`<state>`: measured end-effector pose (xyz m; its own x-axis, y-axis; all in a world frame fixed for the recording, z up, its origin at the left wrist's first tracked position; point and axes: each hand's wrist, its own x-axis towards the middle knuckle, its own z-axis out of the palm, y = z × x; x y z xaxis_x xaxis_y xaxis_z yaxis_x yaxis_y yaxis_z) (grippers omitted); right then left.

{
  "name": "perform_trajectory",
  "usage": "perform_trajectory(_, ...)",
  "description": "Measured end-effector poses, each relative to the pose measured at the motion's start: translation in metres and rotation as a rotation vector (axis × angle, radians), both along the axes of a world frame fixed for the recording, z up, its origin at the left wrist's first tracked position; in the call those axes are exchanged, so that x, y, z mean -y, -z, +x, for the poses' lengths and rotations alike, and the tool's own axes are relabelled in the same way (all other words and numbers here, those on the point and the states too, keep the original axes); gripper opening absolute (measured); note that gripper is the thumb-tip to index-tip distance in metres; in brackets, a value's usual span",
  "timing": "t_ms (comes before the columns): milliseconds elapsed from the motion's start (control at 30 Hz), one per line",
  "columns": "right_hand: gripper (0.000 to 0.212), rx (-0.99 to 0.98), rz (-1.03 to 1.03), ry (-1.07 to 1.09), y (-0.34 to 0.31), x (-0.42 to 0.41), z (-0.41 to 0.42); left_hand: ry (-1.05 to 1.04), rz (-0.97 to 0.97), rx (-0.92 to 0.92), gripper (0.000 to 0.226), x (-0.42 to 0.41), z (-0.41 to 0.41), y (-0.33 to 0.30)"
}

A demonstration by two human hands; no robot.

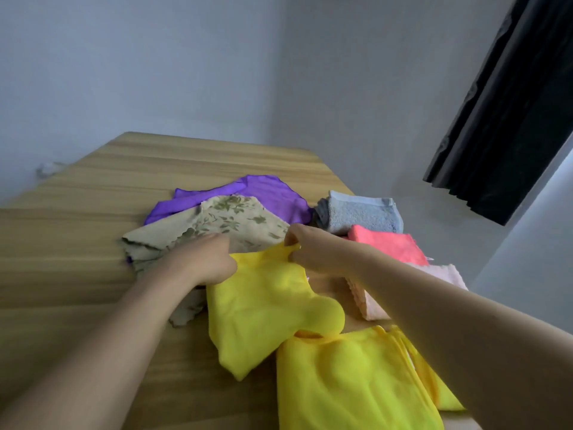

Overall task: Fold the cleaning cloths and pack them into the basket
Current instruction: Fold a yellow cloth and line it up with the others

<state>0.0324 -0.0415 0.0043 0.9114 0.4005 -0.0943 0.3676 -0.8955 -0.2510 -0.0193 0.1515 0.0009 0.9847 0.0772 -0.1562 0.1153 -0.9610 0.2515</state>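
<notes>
On the wooden table (pixel 77 243), near its right side, a bright yellow cloth (pixel 263 311) hangs lifted by its top edge, soft and thin, sagging in loose folds with one rounded corner drooping to the right. Both hands hold that edge: the left hand (pixel 204 259) has its fingers curled round the left corner, and the right hand (pixel 305 248) pinches the bunched fabric a little further right. A second yellow cloth (pixel 356 383) of the same smooth, slightly sheer weave lies flat just below it, at the near edge of the table.

Seven cloths show in all. Behind the left hand lies a beige cloth (pixel 223 221) printed with olive leaves, its border scalloped, crumpled over a purple cloth (pixel 273 193) with faint ribbed stripes. To the right sit three folded, thicker ones in a row: a blue-grey terry towel (pixel 359 212), a coral-pink cloth (pixel 384 246) and a pale pink towel (pixel 372 305), which seems to have a textured edge, though the right forearm hides much of it.

A dark pleated curtain (pixel 511 119) hangs at the upper right against pale walls.
</notes>
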Motion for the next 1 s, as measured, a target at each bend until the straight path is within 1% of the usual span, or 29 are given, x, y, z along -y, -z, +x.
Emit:
perform_trajectory(67,0.042,-0.049,0.062,-0.026,0.0,0.001,-0.002,0.015,-0.041,0.001,0.023,-0.005,0.002,-0.002)
perform_trajectory(133,0.048,-0.082,0.024,-0.049,-0.001,-0.001,-0.005,0.04,-0.041,-0.005,0.028,-0.004,0.002,-0.004)
perform_trajectory(200,0.045,-0.081,-0.02,-0.071,-0.003,-0.003,-0.007,0.082,-0.019,-0.01,0.031,-0.001,0.001,-0.005)
perform_trajectory(367,0.038,-0.048,0.005,-0.085,-0.01,-0.009,-0.013,0.121,-0.038,0.013,0.024,0.003,-0.008,-0.019)
perform_trajectory(500,0.03,-0.014,0.034,-0.094,-0.022,-0.01,-0.018,0.169,-0.119,0.141,0.026,0.002,-0.017,-0.041)
perform_trajectory(600,0.023,-0.026,0.052,-0.107,-0.035,-0.007,-0.025,0.198,-0.192,0.232,0.032,0.003,-0.023,-0.057)
perform_trajectory(633,0.02,-0.034,0.056,-0.112,-0.039,-0.006,-0.027,0.204,-0.2,0.265,0.032,0.004,-0.026,-0.06)
perform_trajectory(700,0.02,-0.039,0.061,-0.126,-0.048,-0.003,-0.033,0.216,-0.185,0.32,0.031,0.005,-0.029,-0.066)
perform_trajectory(800,0.021,0.017,0.089,-0.15,-0.058,0.004,-0.037,0.221,-0.123,0.328,0.025,0.005,-0.03,-0.069)
perform_trajectory(867,0.026,0.075,0.146,-0.155,-0.065,0.01,-0.038,0.188,-0.124,0.281,0.01,0.004,-0.033,-0.072)
perform_trajectory(900,0.025,0.116,0.156,-0.16,-0.068,0.013,-0.038,0.179,-0.105,0.264,0.005,0.003,-0.034,-0.073)
perform_trajectory(933,0.02,0.177,0.155,-0.17,-0.072,0.016,-0.036,0.181,-0.053,0.266,0.011,0.001,-0.034,-0.072)
perform_trajectory(967,0.015,0.268,0.141,-0.178,-0.076,0.019,-0.034,0.19,0.022,0.314,0.018,-0.001,-0.033,-0.07)
perform_trajectory(1000,0.016,0.382,0.142,-0.205,-0.08,0.021,-0.032,0.199,0.084,0.423,0.02,-0.002,-0.032,-0.068)
